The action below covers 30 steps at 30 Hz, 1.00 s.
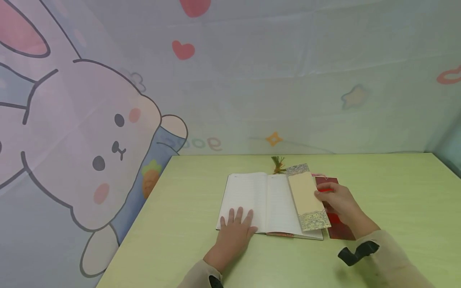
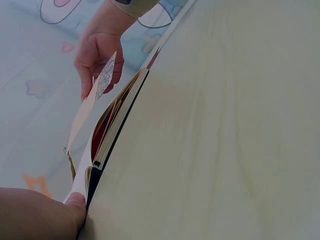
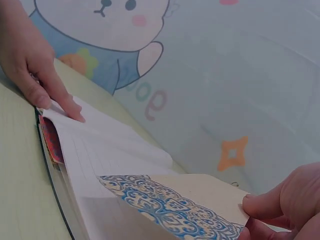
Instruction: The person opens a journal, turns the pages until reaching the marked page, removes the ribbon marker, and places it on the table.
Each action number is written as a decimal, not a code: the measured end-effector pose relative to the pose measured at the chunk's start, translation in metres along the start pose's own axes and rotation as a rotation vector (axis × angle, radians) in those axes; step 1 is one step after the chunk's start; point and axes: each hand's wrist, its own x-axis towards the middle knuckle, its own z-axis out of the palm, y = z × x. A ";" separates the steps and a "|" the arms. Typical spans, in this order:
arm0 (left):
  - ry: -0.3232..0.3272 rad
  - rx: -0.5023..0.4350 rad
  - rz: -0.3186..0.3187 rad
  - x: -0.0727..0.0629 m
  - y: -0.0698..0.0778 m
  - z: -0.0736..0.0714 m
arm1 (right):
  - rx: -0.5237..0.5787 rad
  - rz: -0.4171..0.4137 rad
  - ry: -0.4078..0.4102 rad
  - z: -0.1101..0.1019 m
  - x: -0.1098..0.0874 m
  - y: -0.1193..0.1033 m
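An open notebook (image 1: pixel 245 191) with lined white pages lies on the table. My left hand (image 1: pixel 235 230) rests on its left page near the bottom edge, fingers spread. In my right hand (image 1: pixel 340 202) I pinch the right edge of a cream bookmark (image 1: pixel 306 192) with patterned ends, tilted above the right page. Blue scrollwork covers its near end in the right wrist view. A green tassel (image 1: pixel 278 165) shows at the notebook's top edge, by the bookmark's upper end. Beneath my right hand lies a dark red card (image 1: pixel 340 231), partly hidden.
Red patterned paper (image 3: pixel 52 140) sticks out between the notebook's pages at the bottom edge. A pale green table (image 1: pixel 180 224) carries everything. Behind it hangs a cloth backdrop (image 1: pixel 252 88) printed with a rabbit, hearts and stars.
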 end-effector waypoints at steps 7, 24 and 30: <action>0.003 0.001 0.001 0.000 0.001 0.000 | -0.087 -0.023 0.012 -0.022 -0.001 0.015; -0.001 0.009 0.002 0.000 0.002 0.000 | -0.108 -0.035 0.029 -0.071 -0.009 0.044; -0.011 0.021 0.007 0.001 0.000 0.003 | -0.121 -0.041 0.035 -0.085 -0.011 0.052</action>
